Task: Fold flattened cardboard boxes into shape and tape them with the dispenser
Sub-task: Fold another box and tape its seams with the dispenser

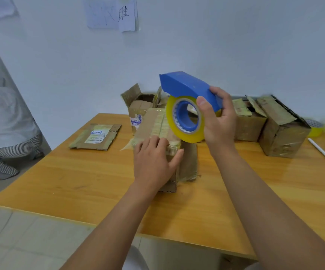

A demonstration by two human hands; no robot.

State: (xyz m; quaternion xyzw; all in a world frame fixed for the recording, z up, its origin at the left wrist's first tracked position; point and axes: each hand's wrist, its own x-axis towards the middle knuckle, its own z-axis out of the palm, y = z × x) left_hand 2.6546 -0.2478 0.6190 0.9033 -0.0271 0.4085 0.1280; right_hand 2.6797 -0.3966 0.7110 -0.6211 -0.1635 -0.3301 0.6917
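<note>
A small brown cardboard box [152, 123], covered with strips of clear tape, stands at the middle of the wooden table [79, 182]. My left hand [154, 158] rests on its near top edge with fingers spread flat. My right hand [216, 121] grips a blue tape dispenser [185, 86] holding a yellowish roll of tape [185, 121], lifted just above the box's right side. The thumb lies over the roll and the fingers wrap the blue cover.
A flattened box [95, 136] with a label lies at the left of the table. Folded boxes stand behind [140, 104] and at the right [282, 125]. A white pen [322, 151] and another tape roll [315, 129] lie far right. A person [3, 121] crouches at left.
</note>
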